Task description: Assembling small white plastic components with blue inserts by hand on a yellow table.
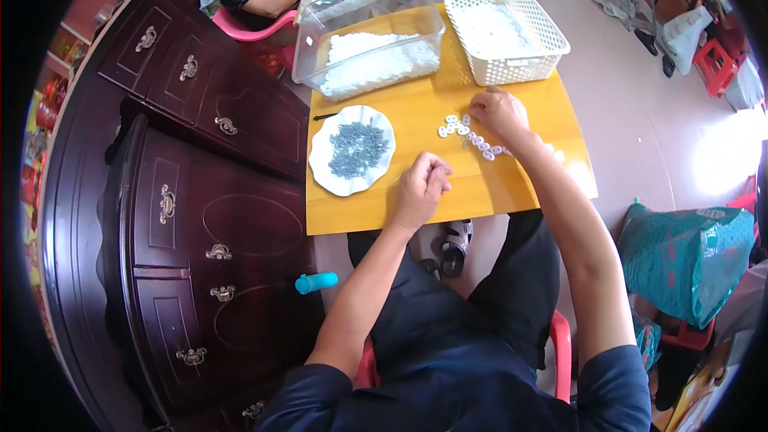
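Near the table's [416, 124] left edge sits a plate [352, 150] of grey bits; the left hand [422, 188], curled shut by the front edge, lies right of it. The right hand [500, 114], fingers bent down, touches the row of white pieces [472, 136], which slants toward the right edge.

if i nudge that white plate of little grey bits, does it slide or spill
The white plate looks shallow with a low scalloped rim, so it would probably slide on the smooth wooden table. The small grey pieces lie in a loose heap, so a sharp push may scatter some. They look light.
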A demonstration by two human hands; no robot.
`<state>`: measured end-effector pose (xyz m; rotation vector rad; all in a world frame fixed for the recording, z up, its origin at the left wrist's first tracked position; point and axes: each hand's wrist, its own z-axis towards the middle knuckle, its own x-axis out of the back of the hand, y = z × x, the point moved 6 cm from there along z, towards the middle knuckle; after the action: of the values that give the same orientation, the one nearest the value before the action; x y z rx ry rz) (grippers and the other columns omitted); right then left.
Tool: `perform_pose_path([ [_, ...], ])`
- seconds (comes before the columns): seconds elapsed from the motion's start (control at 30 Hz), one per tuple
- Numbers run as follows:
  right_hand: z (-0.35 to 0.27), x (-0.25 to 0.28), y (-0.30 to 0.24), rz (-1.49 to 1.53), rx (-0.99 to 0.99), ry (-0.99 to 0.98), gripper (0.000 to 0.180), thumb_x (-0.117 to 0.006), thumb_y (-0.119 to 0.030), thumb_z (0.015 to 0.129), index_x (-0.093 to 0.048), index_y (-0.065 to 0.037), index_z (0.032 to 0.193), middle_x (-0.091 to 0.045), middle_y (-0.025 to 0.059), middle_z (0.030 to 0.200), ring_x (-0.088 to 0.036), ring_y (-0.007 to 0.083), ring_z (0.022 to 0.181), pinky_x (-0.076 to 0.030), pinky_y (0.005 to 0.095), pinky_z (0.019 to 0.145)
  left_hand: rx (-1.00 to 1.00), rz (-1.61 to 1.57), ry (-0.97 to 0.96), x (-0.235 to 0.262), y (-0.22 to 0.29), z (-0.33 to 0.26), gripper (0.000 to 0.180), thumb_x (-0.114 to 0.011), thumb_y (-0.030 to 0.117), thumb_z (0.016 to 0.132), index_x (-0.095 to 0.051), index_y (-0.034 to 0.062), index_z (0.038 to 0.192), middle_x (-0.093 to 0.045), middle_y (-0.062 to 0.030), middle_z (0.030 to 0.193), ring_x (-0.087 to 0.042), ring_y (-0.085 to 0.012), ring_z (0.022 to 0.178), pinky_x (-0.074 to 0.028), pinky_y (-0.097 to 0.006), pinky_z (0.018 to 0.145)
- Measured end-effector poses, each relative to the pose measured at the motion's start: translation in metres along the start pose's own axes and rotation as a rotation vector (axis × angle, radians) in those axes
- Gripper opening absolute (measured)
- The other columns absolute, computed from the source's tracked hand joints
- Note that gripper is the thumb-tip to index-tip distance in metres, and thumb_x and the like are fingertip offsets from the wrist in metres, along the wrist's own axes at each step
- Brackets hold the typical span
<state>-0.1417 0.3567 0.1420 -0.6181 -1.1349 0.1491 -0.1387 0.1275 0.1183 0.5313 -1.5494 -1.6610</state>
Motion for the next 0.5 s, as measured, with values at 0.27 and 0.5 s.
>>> perform_pose_path([
  [0.27, -0.001, 0.003, 0.0, -0.035, 0.067, 0.042, 0.012, -0.069, -0.018, 0.084, -0.069, -0.008, 0.088, -0.07, 0.013, 0.089, -0.068, 0.0348, 0.085, -0.055, 0.0451, 0.076, -0.008, -0.065, 0.007, -0.005, -0.007, -0.002, 0.006, -0.061, 0.002, 0.096, -0.055, 0.0017, 0.095, -0.06, -0.0004, 0.08, -0.059, -0.0055, 0.069, -0.05, -0.023, 0.062],
  [0.5, -0.051, 0.055, -0.029, 0.604, -0.146, 0.196, 0.012, -0.063, -0.01, 0.093, -0.059, 0.0, 0.088, -0.066, 0.0078, 0.071, -0.066, 0.0163, 0.068, -0.052, 0.0307, 0.063, -0.008, -0.134, 0.041, -0.004, -0.013, -0.004, 0.009, -0.063, 0.003, 0.094, -0.064, -0.0001, 0.103, -0.064, 0.001, 0.085, -0.059, -0.0039, 0.07, -0.049, -0.02, 0.063],
])
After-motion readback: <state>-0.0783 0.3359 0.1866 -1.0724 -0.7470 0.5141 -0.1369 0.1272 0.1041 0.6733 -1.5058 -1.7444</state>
